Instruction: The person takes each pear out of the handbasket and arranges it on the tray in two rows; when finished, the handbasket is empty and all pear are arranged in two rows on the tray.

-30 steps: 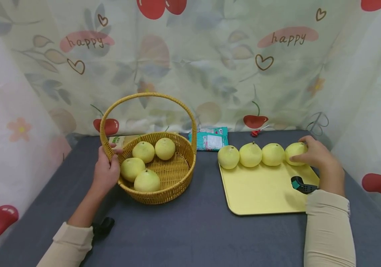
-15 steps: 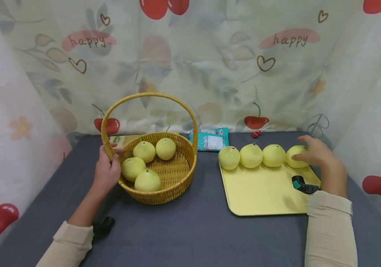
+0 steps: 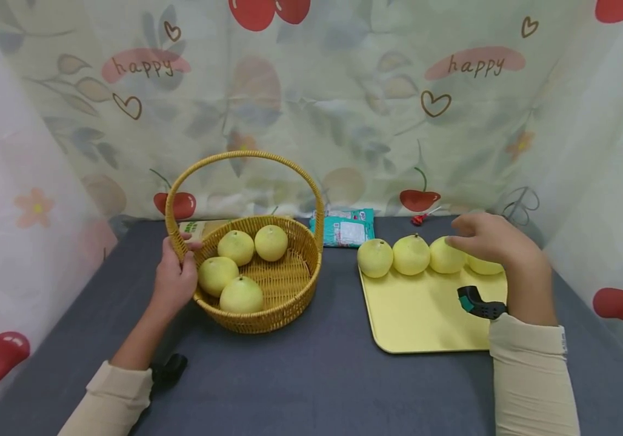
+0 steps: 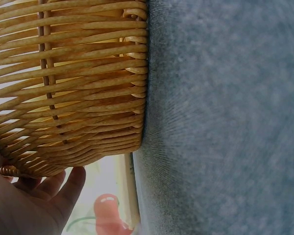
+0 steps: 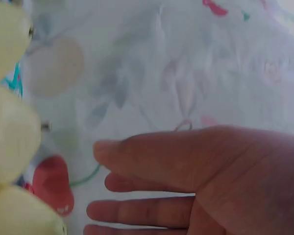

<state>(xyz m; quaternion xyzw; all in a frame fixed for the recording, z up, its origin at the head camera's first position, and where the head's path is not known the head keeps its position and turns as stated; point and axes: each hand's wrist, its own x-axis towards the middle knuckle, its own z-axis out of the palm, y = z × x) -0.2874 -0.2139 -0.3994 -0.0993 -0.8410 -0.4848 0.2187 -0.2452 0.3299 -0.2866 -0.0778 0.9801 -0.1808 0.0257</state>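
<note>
My left hand grips the wicker basket at its left side, where the arched handle meets the rim. In the left wrist view, the fingers lie at the woven wall. Several pale yellow pears sit inside the basket. A row of similar pears lines the back of the yellow tray. Above the right end of that row is my right hand, holding nothing, its fingers extended. It partly covers the rightmost pear and overlaps the edge of its neighbour.
Behind the basket and tray lies a teal packet. A red-wrapped lollipop is farther right at the back. A paper-like package shows behind the basket. Patterned curtains enclose the dark grey table.
My right hand has come off the rightmost pear, lifted slightly and moved left over the row. The left hand stays on the basket, and the pears keep their places.
</note>
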